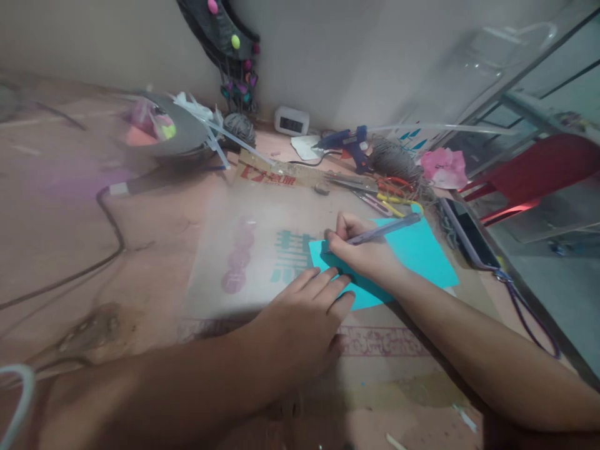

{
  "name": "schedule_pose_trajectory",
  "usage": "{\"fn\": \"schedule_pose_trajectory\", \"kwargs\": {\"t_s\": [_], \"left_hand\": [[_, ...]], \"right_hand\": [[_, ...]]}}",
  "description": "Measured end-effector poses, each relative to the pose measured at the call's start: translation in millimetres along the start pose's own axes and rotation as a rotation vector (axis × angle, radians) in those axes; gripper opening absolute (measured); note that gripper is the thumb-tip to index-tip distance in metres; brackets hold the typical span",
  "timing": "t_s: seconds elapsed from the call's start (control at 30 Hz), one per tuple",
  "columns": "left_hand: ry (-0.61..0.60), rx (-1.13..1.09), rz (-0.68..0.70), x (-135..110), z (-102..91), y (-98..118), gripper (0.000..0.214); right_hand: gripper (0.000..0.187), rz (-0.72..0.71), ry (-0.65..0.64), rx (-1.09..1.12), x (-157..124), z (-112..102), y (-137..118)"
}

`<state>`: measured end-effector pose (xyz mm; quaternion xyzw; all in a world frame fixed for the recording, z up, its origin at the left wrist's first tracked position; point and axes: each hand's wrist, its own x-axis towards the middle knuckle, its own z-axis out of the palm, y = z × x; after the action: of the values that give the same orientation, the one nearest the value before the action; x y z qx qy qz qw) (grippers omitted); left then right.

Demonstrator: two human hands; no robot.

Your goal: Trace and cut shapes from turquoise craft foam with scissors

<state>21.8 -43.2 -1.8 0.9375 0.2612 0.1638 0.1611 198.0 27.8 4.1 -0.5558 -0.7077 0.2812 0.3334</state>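
Observation:
A sheet of bright turquoise paper (pixel 422 253) lies on a printed cardboard sheet (pixel 225 250) in front of me. My right hand (pixel 363 247) rests on the paper, its fingers closed around a pen (pixel 384 230). The pen slants up to the right, with its tip end near the paper's left part; the tip itself is hard to make out. My left hand (pixel 314 306) lies flat, fingers stretched, over the paper's lower left edge and the cardboard. It holds nothing.
Behind the paper lie scissors (pixel 356 182), a blue glue gun (pixel 360 147), grey yarn (pixel 394 159) and a white digital clock (pixel 291 120). A phone (pixel 469 231) is at the right edge. Back left stands a grey bowl (pixel 187 134); a cable (pixel 115 228) crosses the table.

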Motion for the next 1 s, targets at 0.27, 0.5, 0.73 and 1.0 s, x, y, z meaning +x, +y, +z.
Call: {"fn": "schedule_pose_trajectory", "kwargs": {"t_s": [0.27, 0.5, 0.73, 1.0], "left_hand": [[-0.006, 0.005, -0.003, 0, 1.5, 0, 0.045], [0.008, 0.003, 0.000, 0, 1.7, 0, 0.045], [0.015, -0.010, -0.009, -1, 2.6, -1, 0.044], [-0.014, -0.028, -0.019, -5, 6.2, -1, 0.047]], "right_hand": [[0.026, 0.031, 0.026, 0.016, 0, 3, 3], [0.027, 0.042, 0.062, 0.075, 1, 1, -1], [0.030, 0.045, 0.077, 0.148, -3, -3, -5], [0.019, -0.310, 0.092, -0.347, 32, -37, 3]]}}
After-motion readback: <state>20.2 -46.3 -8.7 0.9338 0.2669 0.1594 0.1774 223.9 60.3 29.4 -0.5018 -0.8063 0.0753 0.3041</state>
